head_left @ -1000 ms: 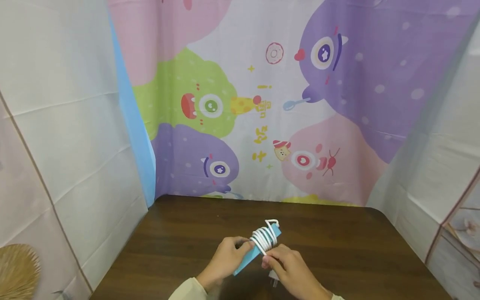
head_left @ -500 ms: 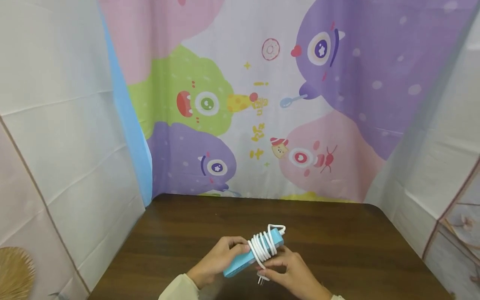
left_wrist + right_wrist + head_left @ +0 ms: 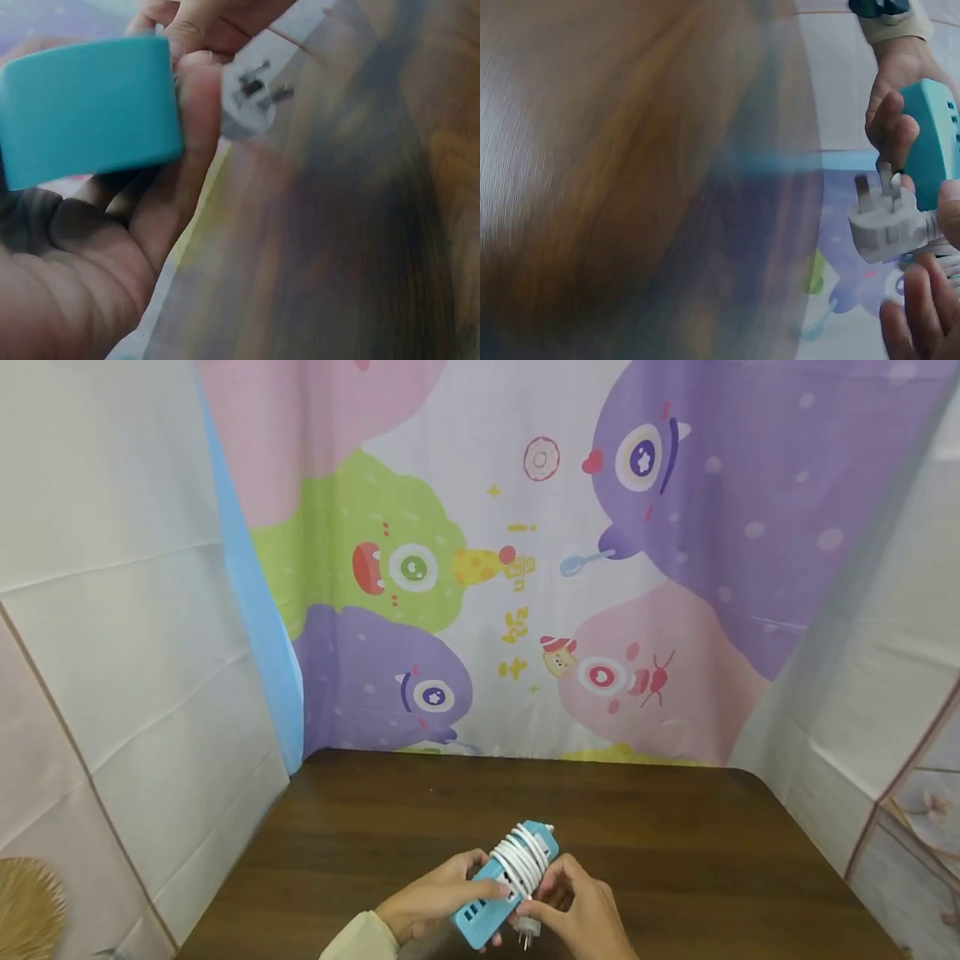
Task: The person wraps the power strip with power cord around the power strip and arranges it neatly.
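Note:
A light-blue power strip, its face with sockets turned up, hangs tilted over the table, and my left hand grips it with the thumb across the face. Several turns of white cord wrap the far half. My right hand pinches the cord end by the plug, close along the strip's right side. In the right wrist view the white plug shows with its prongs out. The left wrist view has the strip's plain end towards the camera and the plug beside it, blurred.
Below the hands lies a dark brown wooden table. A cartoon-monster curtain hangs behind its far edge, with pale cloth panels at the sides. A straw-coloured round object appears at the lower left.
The power strip has rolled in my left hand, so its socket face now turns up. My right hand has stayed by the plug, which has shifted with the strip.

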{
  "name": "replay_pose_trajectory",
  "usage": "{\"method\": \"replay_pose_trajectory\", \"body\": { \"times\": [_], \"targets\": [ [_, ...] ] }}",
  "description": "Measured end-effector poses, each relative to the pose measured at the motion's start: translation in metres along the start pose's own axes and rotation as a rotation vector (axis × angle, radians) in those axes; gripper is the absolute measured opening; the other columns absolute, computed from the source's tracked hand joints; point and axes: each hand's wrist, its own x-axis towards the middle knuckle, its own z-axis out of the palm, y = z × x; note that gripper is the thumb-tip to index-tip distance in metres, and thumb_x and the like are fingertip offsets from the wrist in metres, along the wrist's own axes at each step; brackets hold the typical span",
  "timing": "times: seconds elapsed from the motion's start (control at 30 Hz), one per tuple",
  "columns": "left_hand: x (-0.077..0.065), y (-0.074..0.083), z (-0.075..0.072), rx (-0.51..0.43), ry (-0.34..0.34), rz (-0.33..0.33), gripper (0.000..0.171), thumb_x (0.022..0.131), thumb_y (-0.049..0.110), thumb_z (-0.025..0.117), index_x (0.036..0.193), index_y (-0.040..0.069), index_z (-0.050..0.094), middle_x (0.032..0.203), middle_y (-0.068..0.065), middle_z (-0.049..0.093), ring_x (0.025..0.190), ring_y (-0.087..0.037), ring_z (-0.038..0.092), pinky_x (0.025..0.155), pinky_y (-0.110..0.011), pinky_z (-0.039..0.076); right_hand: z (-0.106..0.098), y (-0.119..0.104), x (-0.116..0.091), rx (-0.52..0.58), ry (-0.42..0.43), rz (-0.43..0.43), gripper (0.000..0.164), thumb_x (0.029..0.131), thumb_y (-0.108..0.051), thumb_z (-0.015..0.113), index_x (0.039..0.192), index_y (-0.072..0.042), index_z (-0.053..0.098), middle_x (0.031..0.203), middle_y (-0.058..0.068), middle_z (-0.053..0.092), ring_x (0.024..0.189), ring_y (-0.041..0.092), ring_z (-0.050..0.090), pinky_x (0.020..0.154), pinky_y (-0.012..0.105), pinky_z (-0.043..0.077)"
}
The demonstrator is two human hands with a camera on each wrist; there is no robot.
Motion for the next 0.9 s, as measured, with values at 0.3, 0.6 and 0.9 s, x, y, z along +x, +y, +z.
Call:
{"method": "replay_pose_trajectory", "body": {
  "times": [0.3, 0.6, 0.9],
  "targets": [
    [0.010, -0.017, -0.018, 0.002, -0.137, -0.024, 0.041, 0.106, 0.026, 0.059, 0.130, -0.007, 0.062, 0.107, -0.016, 0.070, 0.089, -0.023, 0.070, 0.071, -0.038, 0.061, -0.004, 0.015, 0.004, -0.496, 0.039, -0.360, 0.086, 0.068, -0.068, 0.082, 0.139, -0.024, 0.059, 0.140, 0.016, 0.051, 0.115, 0.036, 0.049, 0.085, 0.058, 0.046],
    [0.017, -0.035, -0.024, 0.076, -0.025, -0.045, 0.033, 0.104, 0.023, 0.063, 0.113, -0.008, 0.072, 0.089, 0.000, 0.072, 0.076, -0.008, 0.063, 0.068, -0.023, 0.052, -0.002, 0.023, 0.009, -0.382, -0.279, -0.220, 0.077, 0.078, -0.072, 0.072, 0.138, -0.025, 0.062, 0.132, 0.005, 0.058, 0.104, 0.024, 0.054, 0.078, 0.043, 0.037],
    [0.021, -0.037, -0.026, 0.236, 0.093, -0.094, 0.029, 0.103, 0.021, 0.065, 0.108, -0.006, 0.075, 0.093, -0.003, 0.072, 0.081, -0.014, 0.059, 0.071, -0.027, 0.047, 0.009, 0.031, 0.010, -0.429, -0.372, -0.126, 0.086, 0.077, -0.076, 0.069, 0.140, -0.019, 0.059, 0.128, 0.009, 0.060, 0.097, 0.025, 0.056, 0.075, 0.042, 0.038]
  ]
}}
